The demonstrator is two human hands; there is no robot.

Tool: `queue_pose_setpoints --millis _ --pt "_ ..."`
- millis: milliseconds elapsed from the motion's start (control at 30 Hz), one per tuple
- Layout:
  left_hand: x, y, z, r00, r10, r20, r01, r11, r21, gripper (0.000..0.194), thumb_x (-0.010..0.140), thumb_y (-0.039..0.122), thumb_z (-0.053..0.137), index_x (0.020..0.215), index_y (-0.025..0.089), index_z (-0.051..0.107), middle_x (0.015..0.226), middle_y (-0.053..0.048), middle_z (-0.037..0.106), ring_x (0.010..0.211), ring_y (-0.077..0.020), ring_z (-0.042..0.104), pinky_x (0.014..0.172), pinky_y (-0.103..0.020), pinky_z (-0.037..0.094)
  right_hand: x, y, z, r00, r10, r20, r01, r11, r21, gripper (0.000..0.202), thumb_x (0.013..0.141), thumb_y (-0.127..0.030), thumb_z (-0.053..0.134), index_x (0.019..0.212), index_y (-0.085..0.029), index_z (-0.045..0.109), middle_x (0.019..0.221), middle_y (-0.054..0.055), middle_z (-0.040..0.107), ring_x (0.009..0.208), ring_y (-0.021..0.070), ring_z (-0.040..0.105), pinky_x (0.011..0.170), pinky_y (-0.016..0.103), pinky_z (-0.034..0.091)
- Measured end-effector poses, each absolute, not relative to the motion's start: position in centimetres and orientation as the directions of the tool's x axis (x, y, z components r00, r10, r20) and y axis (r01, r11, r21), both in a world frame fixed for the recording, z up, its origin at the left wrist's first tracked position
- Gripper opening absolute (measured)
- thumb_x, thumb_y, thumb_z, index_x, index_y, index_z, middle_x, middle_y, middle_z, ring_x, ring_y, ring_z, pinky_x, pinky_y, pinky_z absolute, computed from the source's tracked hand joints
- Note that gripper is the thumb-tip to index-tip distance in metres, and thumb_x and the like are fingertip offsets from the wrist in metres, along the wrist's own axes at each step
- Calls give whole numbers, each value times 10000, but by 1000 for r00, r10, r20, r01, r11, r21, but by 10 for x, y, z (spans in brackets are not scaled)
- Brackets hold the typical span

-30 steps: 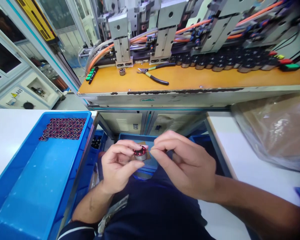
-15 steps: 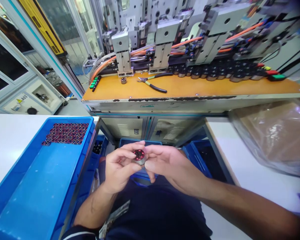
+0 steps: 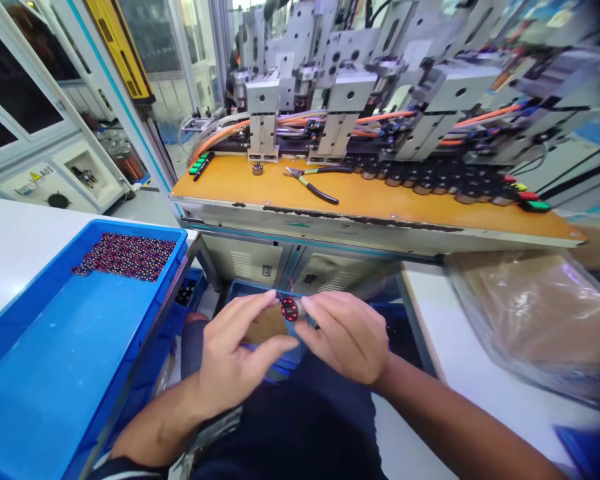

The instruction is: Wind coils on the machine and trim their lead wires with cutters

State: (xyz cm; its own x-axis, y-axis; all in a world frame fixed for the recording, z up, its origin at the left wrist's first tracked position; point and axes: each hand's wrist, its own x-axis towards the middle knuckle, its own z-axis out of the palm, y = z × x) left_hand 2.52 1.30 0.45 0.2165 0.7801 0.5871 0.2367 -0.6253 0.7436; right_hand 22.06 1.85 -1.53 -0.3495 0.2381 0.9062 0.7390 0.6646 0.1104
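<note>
A small round metal part with a black face and red dots is held over my lap, its dotted face turned to the left. Thin reddish wires rise from it. My right hand pinches its metal side between thumb and fingers. Close by on the left, my left hand is open, thumb and fingers apart, with the fingertips near the part's wires. Whether those fingertips touch the wires cannot be made out.
Many small dotted parts lie in a blue tray at left. Pliers, a ring-shaped part and rows of black parts rest on the orange bench before the machine. A plastic-wrapped package sits at right.
The part has turned from facing up to facing left and its wires now show. My left hand has let go of it and opened. The camera view has shifted.
</note>
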Motion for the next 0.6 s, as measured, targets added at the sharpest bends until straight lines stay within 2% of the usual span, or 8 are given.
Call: queue_pose_setpoints --millis 100,167,200,267,367,467,600 --pt "32 9 17 264 772 578 254 -634 731 461 736 255 813 1160 138 677 927 -83 756 750 -148 676 716 -244 562 218 16 -14 -414 168 895 693 696 190 130 838 -137 656 953 -76 655 804 119 686 761 214 666 657 339 587" --pt "34 13 18 294 781 551 220 -616 756 348 764 235 788 1089 146 698 892 -74 761 737 -149 681 710 -252 564 215 12 -11 -395 186 900 675 723 147 149 812 -116 673 956 -86 652 808 115 677 763 208 663 666 326 583" --pt "33 15 18 308 779 546 202 -614 763 314 776 217 776 1074 154 701 906 -76 764 772 -158 689 735 -267 565 214 8 -9 -364 242 900 668 741 71 178 801 -112 681 974 -94 644 820 112 674 768 200 661 671 315 582" --pt "30 18 14 330 762 557 179 -629 756 316 781 185 769 1088 166 697 967 -87 763 873 -183 695 810 -307 558 212 1 -3 -286 432 855 627 759 -173 254 802 -143 695 1044 -114 625 878 110 668 786 184 657 672 297 580" --pt "26 18 9 360 734 575 178 -659 730 372 768 129 771 1129 165 689 1043 -105 751 979 -201 679 894 -341 531 211 -8 8 -204 646 735 466 725 -508 282 826 -178 701 1098 -162 627 922 87 646 761 151 643 632 264 562" --pt "24 15 7 376 756 535 125 -614 780 378 768 87 758 1132 168 697 1076 -106 735 965 -181 677 855 -301 544 208 -12 16 -131 716 686 304 687 -660 195 834 -71 655 993 -183 671 837 41 627 684 109 610 582 221 518" --pt "26 14 7 369 861 350 -52 -357 933 329 777 93 748 1085 205 719 1110 -88 712 909 -150 684 696 -213 559 202 -11 15 -62 765 641 219 637 -739 194 826 -18 622 912 -183 678 782 26 612 675 108 591 574 226 491"
